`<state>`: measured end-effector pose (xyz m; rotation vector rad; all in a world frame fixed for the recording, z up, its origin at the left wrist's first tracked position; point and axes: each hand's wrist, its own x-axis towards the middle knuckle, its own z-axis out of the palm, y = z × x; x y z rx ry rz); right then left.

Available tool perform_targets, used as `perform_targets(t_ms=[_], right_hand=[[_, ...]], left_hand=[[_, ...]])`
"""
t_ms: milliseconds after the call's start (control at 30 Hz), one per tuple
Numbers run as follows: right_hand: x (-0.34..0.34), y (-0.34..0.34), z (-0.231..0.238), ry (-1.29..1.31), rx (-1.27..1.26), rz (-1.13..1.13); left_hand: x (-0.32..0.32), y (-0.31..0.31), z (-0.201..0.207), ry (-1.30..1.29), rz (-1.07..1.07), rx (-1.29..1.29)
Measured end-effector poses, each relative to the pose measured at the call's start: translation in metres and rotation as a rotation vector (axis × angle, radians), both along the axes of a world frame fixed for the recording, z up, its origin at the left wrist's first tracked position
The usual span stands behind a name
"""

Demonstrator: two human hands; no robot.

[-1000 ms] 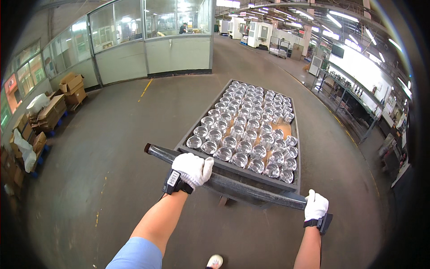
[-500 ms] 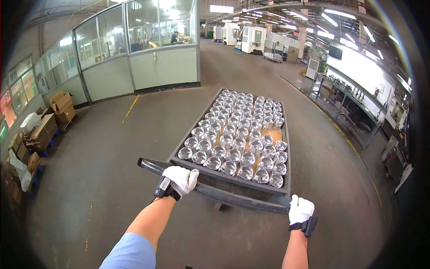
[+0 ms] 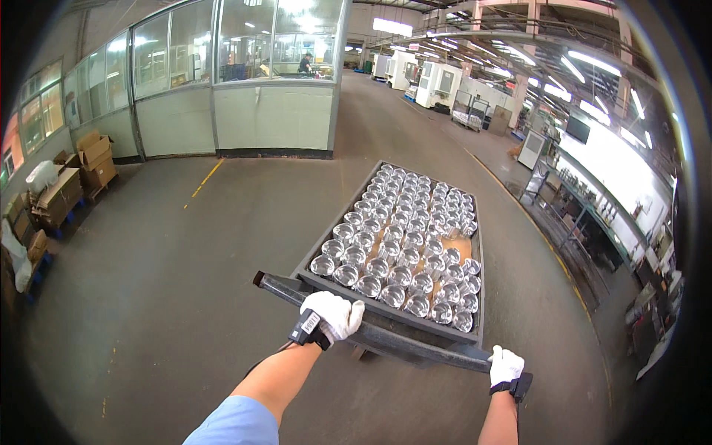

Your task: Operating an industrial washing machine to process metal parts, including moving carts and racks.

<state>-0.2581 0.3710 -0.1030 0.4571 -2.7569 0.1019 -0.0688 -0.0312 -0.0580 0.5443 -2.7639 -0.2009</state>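
My left hand (image 3: 331, 313), in a white glove with a black strapped device at the wrist, is wrapped round the dark push handle (image 3: 400, 345) of a cart, left of its middle. At the handle's right end my right hand (image 3: 506, 366), gloved the same way, is closed on it too. Beyond the handle lies the cart's dark-rimmed flat bed (image 3: 311, 250). Rows of shiny, round, cup-like metal parts (image 3: 400, 276) fill most of it. Brown board (image 3: 459, 245) shows through a gap among the parts on the right side.
A glazed partition room (image 3: 278, 119) stands ahead on the left, with a person inside. Cardboard boxes (image 3: 96, 159) are stacked by the left wall. Along the right runs a long workbench (image 3: 586, 204) behind a yellow floor line (image 3: 549, 246). White machines (image 3: 437, 85) stand far ahead.
Both hands, still on the handle, and the cart have shifted right and lower in the picture. The glazed room looks slightly larger, and the view has tilted a little.
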Motion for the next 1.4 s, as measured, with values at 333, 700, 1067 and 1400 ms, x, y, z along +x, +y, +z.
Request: perform_targets(t_ms=[333,700,1067,1400], right_hand=[[-0.004,-0.016,0.016,0.071,-0.035,0.044],[0.004,-0.02,0.031,0.038,0.106,0.119],[-0.028,0.001,0.019,0.227,-0.071,0.196],[-0.058,0.018,-0.001,0.019,0.057,0.173]], left_hand=[[-0.009,0.004,0.003,0.135,0.031,-0.011],[-0.013,0.023,0.001,-0.049,0.113,-0.001],[-0.032,0.052,-0.002,0.018,0.168,-0.043],[-0.043,0.063,-0.018,-0.003,0.181,-0.049]])
